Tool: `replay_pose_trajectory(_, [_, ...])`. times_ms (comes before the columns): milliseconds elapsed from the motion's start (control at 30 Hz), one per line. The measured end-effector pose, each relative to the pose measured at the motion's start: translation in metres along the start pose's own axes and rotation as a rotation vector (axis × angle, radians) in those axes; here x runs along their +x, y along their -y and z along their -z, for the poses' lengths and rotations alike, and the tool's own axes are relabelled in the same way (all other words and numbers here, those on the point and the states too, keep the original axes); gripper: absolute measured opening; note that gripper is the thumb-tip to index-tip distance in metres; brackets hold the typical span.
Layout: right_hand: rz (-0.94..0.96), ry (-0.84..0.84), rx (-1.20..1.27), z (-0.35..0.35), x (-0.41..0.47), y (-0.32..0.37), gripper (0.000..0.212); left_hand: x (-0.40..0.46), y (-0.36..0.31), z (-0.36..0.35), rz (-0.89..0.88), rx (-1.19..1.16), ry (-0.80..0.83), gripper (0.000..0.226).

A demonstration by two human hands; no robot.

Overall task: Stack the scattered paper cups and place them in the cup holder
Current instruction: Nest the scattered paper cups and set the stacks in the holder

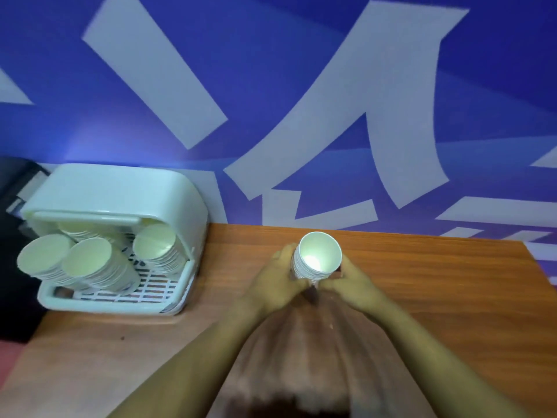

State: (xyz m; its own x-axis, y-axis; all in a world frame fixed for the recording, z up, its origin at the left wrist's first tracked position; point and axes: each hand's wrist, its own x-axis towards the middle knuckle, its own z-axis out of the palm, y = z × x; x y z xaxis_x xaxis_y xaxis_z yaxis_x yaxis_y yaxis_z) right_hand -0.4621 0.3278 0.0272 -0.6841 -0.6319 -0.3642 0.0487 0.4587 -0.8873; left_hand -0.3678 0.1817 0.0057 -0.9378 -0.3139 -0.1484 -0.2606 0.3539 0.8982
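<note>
A stack of white paper cups (pixel 319 256) stands upright in the middle of the wooden table (pixel 437 285), its mouth facing up. My left hand (pixel 278 280) grips its left side and my right hand (pixel 351 282) grips its right side, both low on the stack. At the table's left end sits the white cup holder (pixel 120 191), a lidded plastic basket. Several stacks of cups (pixel 96 263) lean inside it, their mouths turned toward me.
A blue wall with large white shapes (pixel 331 116) rises right behind the table's far edge. A dark object (pixel 15 176) lies behind the cup holder at the far left. The table's right edge runs diagonally near the frame's right side.
</note>
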Motion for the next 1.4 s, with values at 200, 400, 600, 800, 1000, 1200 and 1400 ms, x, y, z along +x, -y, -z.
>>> replay_pose_trajectory(200, [0.046, 0.069, -0.047, -0.072, -0.026, 0.017, 0.063, -0.071, 0.024, 0.046, -0.029, -0.069, -0.111, 0.067])
replay_pose_trajectory(400, [0.115, 0.069, -0.075, -0.147, -0.040, 0.043, 0.076, -0.124, 0.040, 0.103, -0.023, -0.060, -0.210, 0.060])
replay_pose_trajectory(600, [0.188, 0.111, -0.026, -0.223, -0.031, 0.075, 0.076, -0.159, 0.060, 0.171, 0.019, 0.090, -0.292, 0.065])
replay_pose_trajectory(800, [0.146, 0.062, 0.029, -0.280, -0.014, 0.084, 0.070, -0.164, 0.083, 0.212, 0.068, 0.119, -0.300, 0.070])
replay_pose_trajectory(1000, [0.087, 0.018, 0.049, -0.301, 0.002, 0.093, 0.074, -0.156, 0.093, 0.229, 0.085, 0.045, -0.282, 0.064])
replay_pose_trajectory(1200, [0.038, 0.028, 0.072, -0.312, 0.007, 0.080, 0.084, -0.153, 0.101, 0.236, 0.123, 0.057, -0.182, 0.060])
replay_pose_trajectory(1400, [-0.032, 0.025, 0.034, -0.316, 0.010, 0.066, 0.061, -0.157, 0.116, 0.237, 0.162, 0.072, -0.141, 0.061])
